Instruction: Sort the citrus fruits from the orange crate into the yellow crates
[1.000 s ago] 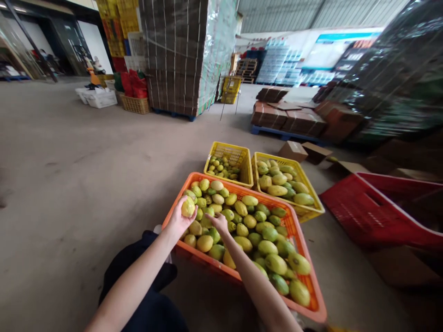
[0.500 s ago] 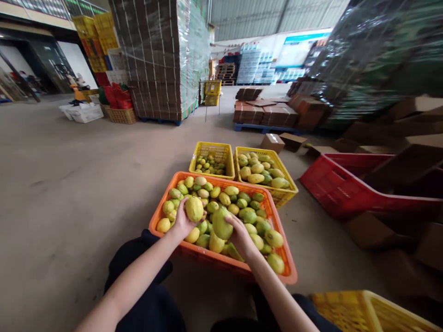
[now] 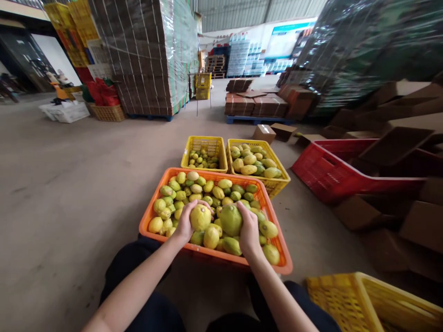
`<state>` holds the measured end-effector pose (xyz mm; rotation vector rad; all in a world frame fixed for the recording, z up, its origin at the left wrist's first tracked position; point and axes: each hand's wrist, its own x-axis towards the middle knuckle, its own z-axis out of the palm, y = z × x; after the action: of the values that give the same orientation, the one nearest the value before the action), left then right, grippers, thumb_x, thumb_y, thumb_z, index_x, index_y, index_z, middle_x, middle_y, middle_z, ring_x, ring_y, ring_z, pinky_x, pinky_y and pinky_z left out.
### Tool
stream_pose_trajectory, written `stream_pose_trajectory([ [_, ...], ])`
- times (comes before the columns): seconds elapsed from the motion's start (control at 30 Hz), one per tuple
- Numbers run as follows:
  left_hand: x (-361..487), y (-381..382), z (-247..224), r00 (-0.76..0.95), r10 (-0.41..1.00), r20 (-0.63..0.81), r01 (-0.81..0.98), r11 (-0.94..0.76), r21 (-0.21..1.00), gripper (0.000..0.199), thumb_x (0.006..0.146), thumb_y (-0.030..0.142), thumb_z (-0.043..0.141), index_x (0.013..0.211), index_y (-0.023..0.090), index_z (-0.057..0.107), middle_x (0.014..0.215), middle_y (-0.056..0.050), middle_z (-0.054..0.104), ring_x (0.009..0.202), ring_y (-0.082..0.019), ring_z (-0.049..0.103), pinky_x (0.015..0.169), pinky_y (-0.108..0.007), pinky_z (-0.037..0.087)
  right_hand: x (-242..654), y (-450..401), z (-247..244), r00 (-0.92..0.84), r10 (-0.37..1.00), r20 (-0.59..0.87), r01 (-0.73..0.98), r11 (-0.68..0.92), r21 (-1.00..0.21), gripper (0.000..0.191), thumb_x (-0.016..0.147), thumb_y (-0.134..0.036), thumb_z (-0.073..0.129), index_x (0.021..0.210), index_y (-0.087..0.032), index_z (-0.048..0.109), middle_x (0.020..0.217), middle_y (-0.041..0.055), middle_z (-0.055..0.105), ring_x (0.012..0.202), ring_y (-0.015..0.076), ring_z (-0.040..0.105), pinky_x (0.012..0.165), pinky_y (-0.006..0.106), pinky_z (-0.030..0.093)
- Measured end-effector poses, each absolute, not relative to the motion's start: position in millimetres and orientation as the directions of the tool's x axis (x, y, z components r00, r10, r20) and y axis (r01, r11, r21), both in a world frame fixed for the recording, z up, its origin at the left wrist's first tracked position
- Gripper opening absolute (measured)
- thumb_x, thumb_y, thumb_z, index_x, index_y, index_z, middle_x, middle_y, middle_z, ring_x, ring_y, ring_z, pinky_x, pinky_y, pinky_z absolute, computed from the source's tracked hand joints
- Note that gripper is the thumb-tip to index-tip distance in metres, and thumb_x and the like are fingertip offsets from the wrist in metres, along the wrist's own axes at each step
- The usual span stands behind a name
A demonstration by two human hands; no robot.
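An orange crate (image 3: 147, 213) full of green and yellow papayas (image 3: 211, 237) stands right in front of me. Over its near half, my left hand (image 3: 187, 220) is closed around a yellowish papaya (image 3: 200, 217). A larger, greener papaya (image 3: 231, 220) sits in the grip of my right hand (image 3: 249, 229), a short gap from the first. Both fruits point an end up toward me. The fingers under each papaya are largely hidden.
Behind the orange crate are a yellow crate (image 3: 187, 159) of small fruits and another yellow crate (image 3: 278, 188) of larger papayas. A red bin (image 3: 321, 177) with cardboard stands right. A yellow basket (image 3: 335, 295) is near right. Wrapped carton stacks (image 3: 138, 60) rise behind.
Both hands, still holding their papayas, have drawn level side by side. The right papaya has turned end-on toward me and moved slightly right. The camera view has shifted a little.
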<state>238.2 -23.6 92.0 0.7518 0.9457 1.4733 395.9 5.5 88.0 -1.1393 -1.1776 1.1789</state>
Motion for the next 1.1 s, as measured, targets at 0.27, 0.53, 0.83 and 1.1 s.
stream_pose_trajectory([
  [0.27, 232.8, -27.2, 92.7, -0.252, 0.947, 0.200, -0.233, -0.260, 0.937, 0.038, 0.085, 0.047, 0.054, 0.070, 0.018, 0.073, 0.077, -0.009, 0.073, 0.078, -0.023, 0.067, 0.078, -0.034, 0.050, 368.1, -13.2, 96.5, 0.076, 0.988, 0.133, -0.105, 0.141, -0.985, 0.046, 0.083, -0.062, 0.057, 0.066, -0.021, 0.070, 0.072, 0.0064, 0.071, 0.074, 0.0243, 0.066, 0.073, 0.036, 0.054],
  [0.53, 238.2, -25.2, 101.0, -0.274, 0.946, 0.175, -0.349, -0.268, 0.898, 0.036, 0.084, 0.047, 0.052, 0.071, 0.018, 0.069, 0.081, -0.008, 0.074, 0.089, -0.026, 0.071, 0.082, -0.034, 0.053, 362.6, -19.8, 102.5, 0.075, 0.966, 0.246, -0.067, 0.251, -0.966, 0.045, 0.089, -0.054, 0.047, 0.068, -0.022, 0.071, 0.074, 0.0061, 0.071, 0.079, 0.0252, 0.067, 0.075, 0.036, 0.054],
  [0.83, 238.6, -24.2, 99.5, -0.306, 0.950, 0.069, -0.445, -0.206, 0.872, 0.032, 0.078, 0.045, 0.062, 0.069, 0.017, 0.072, 0.081, -0.008, 0.076, 0.079, -0.024, 0.072, 0.073, -0.032, 0.054, 364.1, -19.0, 97.5, 0.075, 0.957, 0.282, -0.036, 0.285, -0.958, 0.044, 0.088, -0.054, 0.053, 0.066, -0.020, 0.069, 0.072, 0.0044, 0.072, 0.070, 0.0212, 0.064, 0.070, 0.032, 0.052],
  [1.1, 236.8, -21.4, 97.9, -0.316, 0.949, 0.001, -0.477, -0.160, 0.864, 0.030, 0.080, 0.046, 0.065, 0.070, 0.018, 0.072, 0.082, -0.008, 0.076, 0.091, -0.026, 0.072, 0.077, -0.030, 0.054, 358.0, -12.5, 89.1, 0.134, 0.982, 0.131, -0.143, 0.150, -0.978, 0.043, 0.081, -0.059, 0.062, 0.064, -0.020, 0.068, 0.068, 0.0024, 0.070, 0.069, 0.0206, 0.063, 0.069, 0.031, 0.051],
])
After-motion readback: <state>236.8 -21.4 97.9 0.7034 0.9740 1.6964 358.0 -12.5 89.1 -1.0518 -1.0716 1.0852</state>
